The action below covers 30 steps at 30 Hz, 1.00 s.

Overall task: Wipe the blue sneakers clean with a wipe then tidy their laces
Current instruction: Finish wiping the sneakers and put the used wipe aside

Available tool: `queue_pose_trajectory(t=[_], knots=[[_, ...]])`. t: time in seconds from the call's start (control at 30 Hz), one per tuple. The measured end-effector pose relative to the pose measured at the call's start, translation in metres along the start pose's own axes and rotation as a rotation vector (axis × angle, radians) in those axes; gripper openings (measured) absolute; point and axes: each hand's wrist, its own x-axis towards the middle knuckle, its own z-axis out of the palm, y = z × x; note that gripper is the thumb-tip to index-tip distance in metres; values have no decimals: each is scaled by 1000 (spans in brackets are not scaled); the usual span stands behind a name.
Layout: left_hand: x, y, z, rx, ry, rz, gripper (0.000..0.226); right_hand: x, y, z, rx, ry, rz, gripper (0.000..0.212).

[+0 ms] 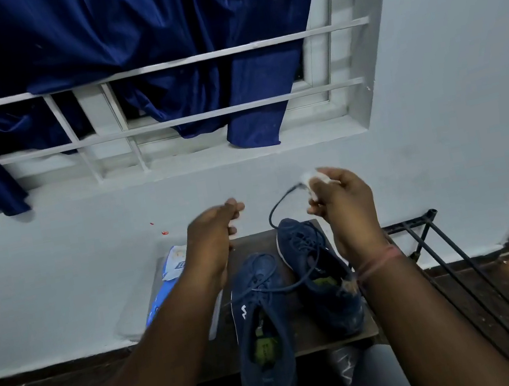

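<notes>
flat blue-and-white wipes pack lies at the far left of the small dark brown counter, partly hidden under the left forearm. left hand is raised above the counter's left edge, fingers curled with the tips bunched near the thumb; blurred, so cannot tell if it pinches anything. left dark blue lace-up sneaker sits mid-counter, toe away, heel hanging over the near edge, laces loose. right dark blue lace-up sneaker stands just beside it, further back, angled slightly. its dark lace loops up from the toe area to the right hand, which is held up above that sneaker and clamps a crumpled white wipe around the lace end. pink thread band on the right wrist. black metal rack stands right of the counter.
</notes>
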Motion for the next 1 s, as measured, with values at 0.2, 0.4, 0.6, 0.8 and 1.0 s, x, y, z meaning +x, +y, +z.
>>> queue_pose_trajectory(t=[0.2,0.4,0.6,0.8,1.0], knots=[[-39,-49,5,-100,-151,-182,18,-41,52,-13,-63,-158,110,25],[-63,-56,1,-113,-237,-233,21,-65,70,-9,-2,-274,222,52],[-57,-53,-28,-361,-87,-254,11,-72,74,6,-85,-361,222,46],[-59,-53,-59,-356,-207,-307,45,-85,82,24,-116,-478,294,39],[-63,-52,-83,21,47,-127,8,-87,75,12,-489,-460,79,37]])
